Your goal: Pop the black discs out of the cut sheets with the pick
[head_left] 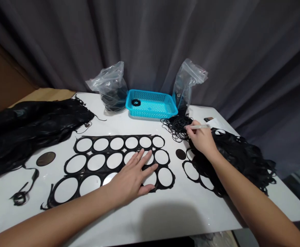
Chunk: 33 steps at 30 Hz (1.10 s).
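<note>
My left hand (131,175) lies flat, fingers spread, on a black rubbery sheet (98,172) with rows of large round holes. White tabletop shows through the holes. A slim pale stick-like tool (200,126) is pinched in my right hand (201,139); its exact kind cannot be made out. The tool's tip points left, at a tangled heap of thin black rings (179,123). Whether tip and rings touch is unclear. Below my right hand, a dark disc (181,154) rests beside another holed black sheet (185,167).
Behind stands a blue basket (152,113) containing small black rings (136,102), between two clear bags (111,80) (188,77) of black pieces. Black sheets pile up left (36,127) and right (240,159). Near the left pile are a dark disc (46,159) and scraps (20,198).
</note>
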Each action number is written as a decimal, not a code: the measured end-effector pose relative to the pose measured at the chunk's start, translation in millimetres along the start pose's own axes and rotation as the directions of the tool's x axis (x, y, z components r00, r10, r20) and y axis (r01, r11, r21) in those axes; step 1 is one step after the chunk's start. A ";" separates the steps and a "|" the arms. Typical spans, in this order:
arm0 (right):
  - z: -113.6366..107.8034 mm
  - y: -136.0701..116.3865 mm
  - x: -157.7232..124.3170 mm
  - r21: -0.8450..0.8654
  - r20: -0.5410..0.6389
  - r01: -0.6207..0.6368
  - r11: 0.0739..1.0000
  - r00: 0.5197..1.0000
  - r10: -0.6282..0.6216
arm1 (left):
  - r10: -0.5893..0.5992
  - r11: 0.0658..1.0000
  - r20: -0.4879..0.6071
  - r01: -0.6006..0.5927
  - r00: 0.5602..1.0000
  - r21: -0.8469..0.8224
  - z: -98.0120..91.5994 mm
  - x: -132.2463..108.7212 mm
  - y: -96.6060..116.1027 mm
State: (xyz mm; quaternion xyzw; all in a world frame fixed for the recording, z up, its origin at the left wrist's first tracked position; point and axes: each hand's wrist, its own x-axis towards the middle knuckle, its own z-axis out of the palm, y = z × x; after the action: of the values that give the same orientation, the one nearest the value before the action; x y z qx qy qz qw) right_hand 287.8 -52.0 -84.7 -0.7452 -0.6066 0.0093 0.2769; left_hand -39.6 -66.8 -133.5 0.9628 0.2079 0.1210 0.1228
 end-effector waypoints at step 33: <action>15.0 -113.4 -66.8 0.671 0.731 -0.571 0.472 0.614 -0.296 | -0.276 0.663 -0.017 0.177 0.961 -0.727 -42.7 -13.8 6.4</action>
State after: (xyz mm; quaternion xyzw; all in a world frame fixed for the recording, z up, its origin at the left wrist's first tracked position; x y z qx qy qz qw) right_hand 163.0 -94.2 -70.8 -0.4659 -0.4957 0.6590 0.3209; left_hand -61.5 -70.4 -94.1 0.7943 0.2694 0.2367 0.4903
